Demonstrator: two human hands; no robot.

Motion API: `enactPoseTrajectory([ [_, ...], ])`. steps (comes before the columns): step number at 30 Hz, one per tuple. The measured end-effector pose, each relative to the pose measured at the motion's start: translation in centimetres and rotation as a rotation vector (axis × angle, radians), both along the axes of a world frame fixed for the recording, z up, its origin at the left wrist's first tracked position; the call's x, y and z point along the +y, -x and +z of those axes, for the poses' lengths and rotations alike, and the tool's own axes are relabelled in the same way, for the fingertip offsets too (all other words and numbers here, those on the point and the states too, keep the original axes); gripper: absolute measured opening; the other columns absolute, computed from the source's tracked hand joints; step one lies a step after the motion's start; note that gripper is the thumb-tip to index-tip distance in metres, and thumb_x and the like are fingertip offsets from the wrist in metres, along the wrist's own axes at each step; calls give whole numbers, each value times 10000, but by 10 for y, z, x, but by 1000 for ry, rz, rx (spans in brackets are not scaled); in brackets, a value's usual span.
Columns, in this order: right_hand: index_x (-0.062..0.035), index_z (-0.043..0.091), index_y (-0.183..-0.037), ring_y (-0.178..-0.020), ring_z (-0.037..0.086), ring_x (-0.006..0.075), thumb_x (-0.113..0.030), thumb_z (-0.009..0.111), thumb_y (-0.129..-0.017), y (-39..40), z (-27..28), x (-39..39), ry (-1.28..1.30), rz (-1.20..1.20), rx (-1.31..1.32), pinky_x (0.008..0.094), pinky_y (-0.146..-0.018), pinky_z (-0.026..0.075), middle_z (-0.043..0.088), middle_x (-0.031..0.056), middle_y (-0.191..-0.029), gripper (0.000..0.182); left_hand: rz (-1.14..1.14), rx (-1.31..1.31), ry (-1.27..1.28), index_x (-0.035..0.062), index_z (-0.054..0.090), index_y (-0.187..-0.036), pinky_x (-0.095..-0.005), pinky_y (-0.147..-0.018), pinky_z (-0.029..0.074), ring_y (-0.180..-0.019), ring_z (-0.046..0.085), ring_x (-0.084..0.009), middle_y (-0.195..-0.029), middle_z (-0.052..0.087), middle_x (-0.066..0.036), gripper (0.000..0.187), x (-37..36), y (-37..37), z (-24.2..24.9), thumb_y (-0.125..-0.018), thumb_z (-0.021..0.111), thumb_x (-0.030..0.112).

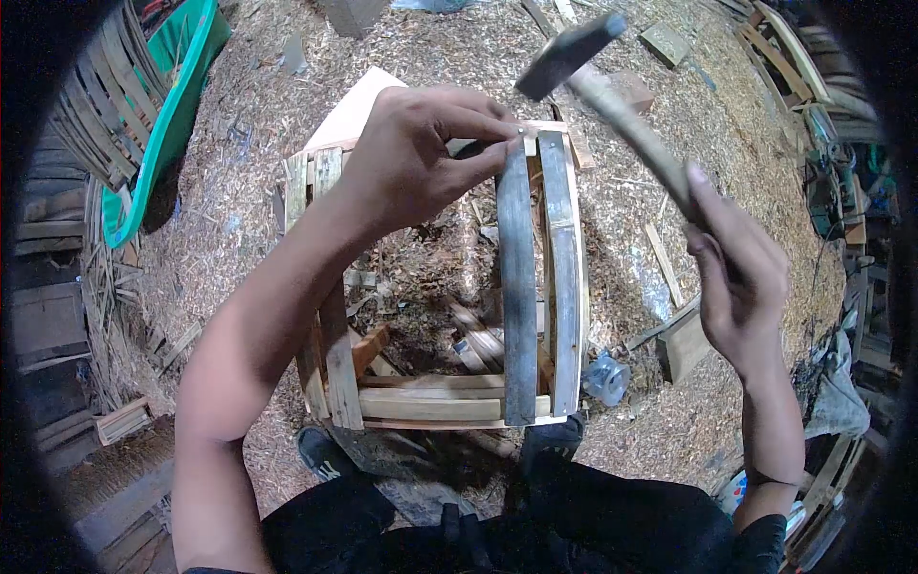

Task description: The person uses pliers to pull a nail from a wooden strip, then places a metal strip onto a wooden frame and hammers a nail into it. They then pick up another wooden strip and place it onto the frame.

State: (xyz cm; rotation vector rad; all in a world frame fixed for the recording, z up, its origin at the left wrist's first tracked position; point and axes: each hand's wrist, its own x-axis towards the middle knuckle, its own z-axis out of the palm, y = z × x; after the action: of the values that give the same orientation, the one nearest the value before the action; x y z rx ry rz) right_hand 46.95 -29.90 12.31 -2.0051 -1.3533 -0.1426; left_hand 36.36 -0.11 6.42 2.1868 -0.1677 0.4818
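Note:
My left hand (421,158) is closed in a pinch at the far end of a grey wooden slat (518,287). A small bright point, seemingly a nail (521,130), shows at its fingertips. The slat lies lengthwise across a wooden crate frame (430,409), beside another weathered slat (562,287) along the right edge. My right hand (741,273) is wrapped round the wooden handle of a hammer (622,124). The hammer's dark metal head is raised, up and to the right of the left fingertips, apart from the crate.
Wood shavings and scraps cover the ground. A green tub (182,105) with bundled slats stands at the far left. A clear plastic container (606,379) lies right of the crate, near a wood block (687,344). My shoes (325,452) are at the crate's near side.

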Motion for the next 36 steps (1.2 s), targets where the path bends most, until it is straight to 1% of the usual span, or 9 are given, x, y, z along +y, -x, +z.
enactPoseTrajectory([
  [3,-133,642,-1413,-584,482,145,68,679,-896,-2,4,-3,290,-4,-55,334,-536,404,580,82,-715,555,-24,-31,-34,34,796,-1066,-291,-812,587,-918,730,-170,-999,771,-104,194,0,-1,2,-875,796,65],
  [7,-156,648,-1410,-590,493,138,65,686,-888,0,-3,0,-34,-21,27,332,-530,401,597,69,-720,569,12,11,2,36,799,-1044,-292,-808,588,-917,737,-177,-1004,774,-102,182,-3,0,4,-864,805,66],
  [11,-141,646,-1409,-607,527,182,68,675,-893,1,2,-5,313,-9,-81,352,-566,437,585,104,-719,557,7,-21,-48,40,799,-1040,-290,-792,587,-908,737,-169,-991,773,-91,182,0,0,-1,-859,804,58],
  [17,-133,656,-1396,-604,525,187,77,675,-885,1,-4,-6,106,-29,23,338,-568,425,568,108,-701,553,1,44,-101,24,776,-1070,-307,-834,603,-932,739,-183,-1039,763,-110,257,-2,3,11,-825,837,74],
  [23,-132,653,-1401,-596,524,183,89,669,-883,4,-2,-9,175,-20,73,335,-569,433,571,116,-700,563,-40,66,-144,31,729,-1192,-318,-886,600,-1016,728,-209,-1170,731,-126,505,-1,14,13,-732,911,135],
  [29,-134,648,-1407,-583,512,187,95,674,-875,4,-6,-7,154,-20,69,337,-559,424,559,109,-695,580,30,26,-217,43,727,-1211,-350,-944,582,-1098,710,-236,-1196,726,-132,552,-4,16,9,-704,925,139],
  [30,-134,648,-1407,-583,512,187,95,674,-875,4,-7,-7,155,-19,69,337,-559,424,559,109,-695,580,31,26,-216,43,727,-1211,-350,-944,582,-1098,710,-236,-1196,726,-132,552,-6,16,10,-704,925,139],
  [32,-132,644,-1410,-586,512,191,96,673,-877,3,-7,-8,185,-21,68,338,-562,425,559,113,-698,580,82,-85,-299,23,755,-1113,-378,-832,584,-939,713,-269,-1030,749,-120,470,-11,17,12,-724,920,231],
  [36,-129,644,-1409,-591,513,184,96,672,-881,4,-7,-9,227,-38,79,333,-565,425,559,114,-699,575,64,-61,-246,29,745,-1155,-377,-884,589,-1026,710,-275,-1086,743,-131,539,-6,18,8,-717,924,286],
])
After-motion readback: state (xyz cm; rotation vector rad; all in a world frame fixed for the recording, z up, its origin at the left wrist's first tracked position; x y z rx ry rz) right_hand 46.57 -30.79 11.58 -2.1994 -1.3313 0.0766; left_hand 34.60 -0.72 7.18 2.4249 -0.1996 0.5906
